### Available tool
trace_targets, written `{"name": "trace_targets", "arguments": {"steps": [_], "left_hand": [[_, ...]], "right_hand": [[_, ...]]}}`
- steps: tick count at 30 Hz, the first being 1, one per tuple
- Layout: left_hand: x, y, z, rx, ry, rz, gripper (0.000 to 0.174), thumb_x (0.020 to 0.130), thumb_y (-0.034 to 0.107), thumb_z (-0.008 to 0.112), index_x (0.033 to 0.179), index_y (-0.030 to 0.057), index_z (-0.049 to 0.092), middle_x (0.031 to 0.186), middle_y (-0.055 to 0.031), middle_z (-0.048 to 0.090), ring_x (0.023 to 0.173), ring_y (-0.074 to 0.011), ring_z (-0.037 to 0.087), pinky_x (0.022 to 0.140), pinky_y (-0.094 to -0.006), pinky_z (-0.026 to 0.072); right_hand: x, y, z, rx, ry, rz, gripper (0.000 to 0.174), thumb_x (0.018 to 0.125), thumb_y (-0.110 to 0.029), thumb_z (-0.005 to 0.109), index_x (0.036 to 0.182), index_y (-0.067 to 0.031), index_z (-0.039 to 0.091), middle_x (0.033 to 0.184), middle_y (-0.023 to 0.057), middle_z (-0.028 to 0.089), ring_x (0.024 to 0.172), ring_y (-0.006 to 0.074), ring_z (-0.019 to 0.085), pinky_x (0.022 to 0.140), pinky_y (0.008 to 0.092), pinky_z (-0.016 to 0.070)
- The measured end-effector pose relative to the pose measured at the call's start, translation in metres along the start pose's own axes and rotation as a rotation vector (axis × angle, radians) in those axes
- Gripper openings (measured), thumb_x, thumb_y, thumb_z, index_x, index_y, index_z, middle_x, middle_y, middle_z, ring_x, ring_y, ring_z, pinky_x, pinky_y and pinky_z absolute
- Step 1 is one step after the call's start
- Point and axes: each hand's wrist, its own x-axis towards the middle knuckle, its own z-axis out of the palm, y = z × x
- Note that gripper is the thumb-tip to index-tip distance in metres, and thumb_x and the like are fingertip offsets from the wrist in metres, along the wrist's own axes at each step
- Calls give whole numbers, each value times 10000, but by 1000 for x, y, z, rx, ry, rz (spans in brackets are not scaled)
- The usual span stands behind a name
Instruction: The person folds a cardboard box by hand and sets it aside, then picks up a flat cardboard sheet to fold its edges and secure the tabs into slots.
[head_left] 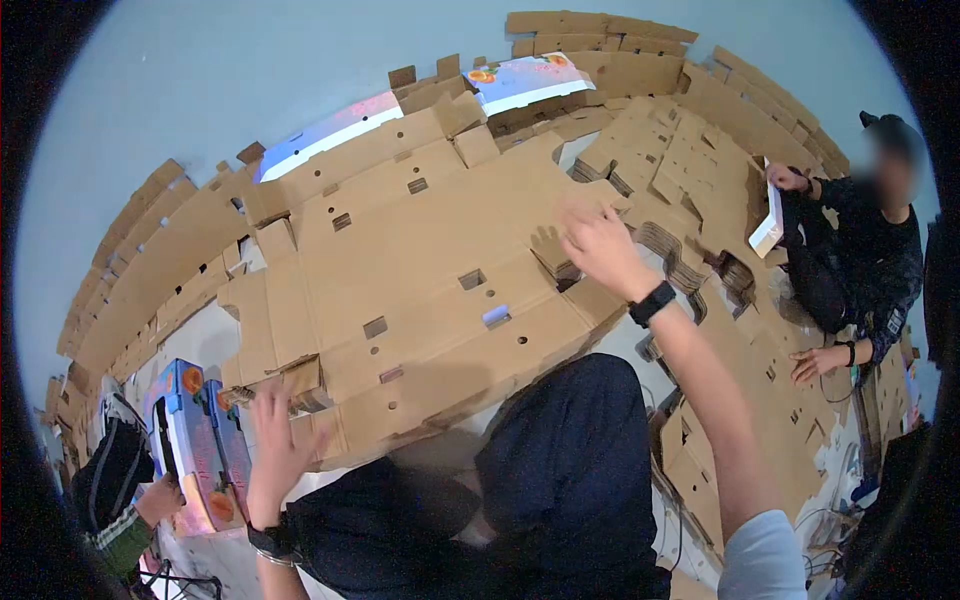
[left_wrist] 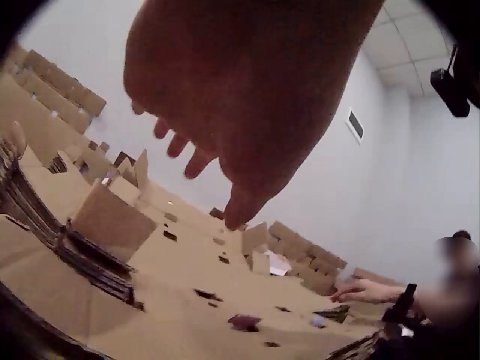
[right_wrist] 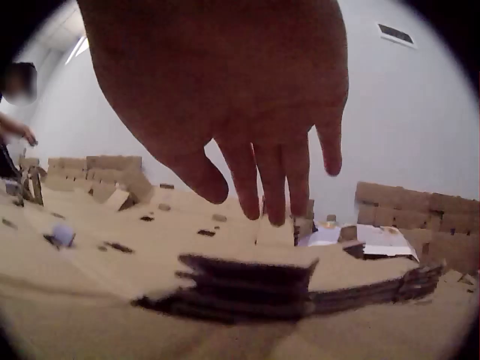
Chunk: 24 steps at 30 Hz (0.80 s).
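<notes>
A large flattened cardboard box sheet (head_left: 430, 240) with cut slots lies before my knees, on a stack of similar sheets. Over its right end hovers my right hand (head_left: 603, 250), fingers extended and holding nothing; its shadow falls on the cardboard. The right wrist view shows the straight fingers of that hand (right_wrist: 255, 97) above the layered edges of the stack (right_wrist: 240, 281). My left hand (head_left: 283, 440) is raised at the near left corner, beside a folded flap (head_left: 300, 383), its fingers spread and empty. In the left wrist view the left hand (left_wrist: 232, 97) hangs above the sheets.
Printed blue-and-pink boxes (head_left: 195, 440) stand at the left, near another person's hand (head_left: 160, 500). More printed panels (head_left: 530, 80) lie at the back by the wall. On the right a seated person (head_left: 850, 250) holds a white-edged piece (head_left: 768, 225) beside more cardboard stacks (head_left: 690, 170).
</notes>
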Motion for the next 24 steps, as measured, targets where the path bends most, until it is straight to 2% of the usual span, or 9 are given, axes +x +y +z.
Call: {"name": "trace_targets", "arguments": {"steps": [1, 3, 5, 7, 9, 10, 13, 18, 24], "left_hand": [[6, 6, -4, -1, -2, -1, 798, 686, 261, 734, 1328, 24, 324, 1305, -215, 351, 1243, -391, 312, 1053, -498, 224], [18, 21, -4, 228, 239, -25, 694, 771, 215, 651, 1351, 36, 314, 1365, -207, 310, 1281, -370, 280, 1070, -502, 184], [23, 13, 12, 234, 202, -47, 692, 774, 209, 646, 1359, 47, 313, 1386, -194, 300, 1287, -366, 277, 1074, -502, 177], [26, 6, 24, 234, 155, -52, 690, 777, 203, 641, 1367, 58, 313, 1407, -180, 290, 1293, -362, 275, 1078, -502, 170], [22, 2, 24, 21, -70, -123, 667, 794, 179, 619, 1375, 79, 307, 1350, -160, 397, 1250, -351, 356, 1077, -510, 172], [19, -2, 29, -22, -88, -151, 577, 795, 164, 608, 1323, 65, 396, 1202, -147, 524, 1138, -342, 472, 1070, -506, 195], [21, -12, 38, 65, -161, -98, 468, 799, 164, 597, 1239, 41, 496, 1103, -150, 570, 1058, -332, 528, 1060, -496, 230], [32, 20, 40, -8, -365, -357, 438, 813, 186, 582, 1185, -35, 514, 1287, -194, 419, 1099, -362, 501, 897, -438, 410], [27, 17, 57, 90, -335, -252, 527, 792, 227, 602, 1200, -81, 474, 1323, -215, 366, 1170, -396, 437, 911, -443, 406]], "right_hand": [[2, -3, 0, -69, -308, 88, 327, 844, -230, 502, 1101, -32, 550, 1087, 189, 583, 1055, 278, 540, 919, 447, 390], [-4, 6, 17, 0, -362, 153, 304, 844, -231, 500, 1069, -31, 549, 1093, 176, 568, 1040, 276, 531, 884, 432, 410], [-15, 14, 45, 74, -425, 219, 283, 844, -231, 498, 1037, -31, 548, 1099, 164, 554, 1026, 275, 522, 850, 417, 429], [-31, 24, 70, 60, -10, 3, 283, 843, -221, 492, 1054, -37, 535, 1164, 137, 515, 1045, 276, 501, 838, 391, 441], [-41, 16, 73, 45, -72, 38, 328, 855, -206, 479, 1143, -51, 503, 1244, 132, 455, 1151, 286, 436, 878, 406, 427], [-47, 9, 75, 54, -13, 10, 370, 859, -201, 474, 1202, -63, 470, 1270, 139, 433, 1198, 293, 394, 912, 419, 406], [-54, 4, 86, 167, -7, 38, 473, 873, -199, 459, 1329, -102, 383, 1341, 144, 370, 1291, 312, 293, 1007, 452, 326], [-50, 3, 86, 142, -55, 79, 499, 874, -195, 455, 1363, -149, 361, 1422, 82, 312, 1325, 294, 259, 1051, 458, 265], [-50, 6, 86, 238, -33, 109, 470, 880, -161, 431, 1349, -146, 395, 1419, 85, 332, 1316, 293, 286, 1057, 450, 257]]}}
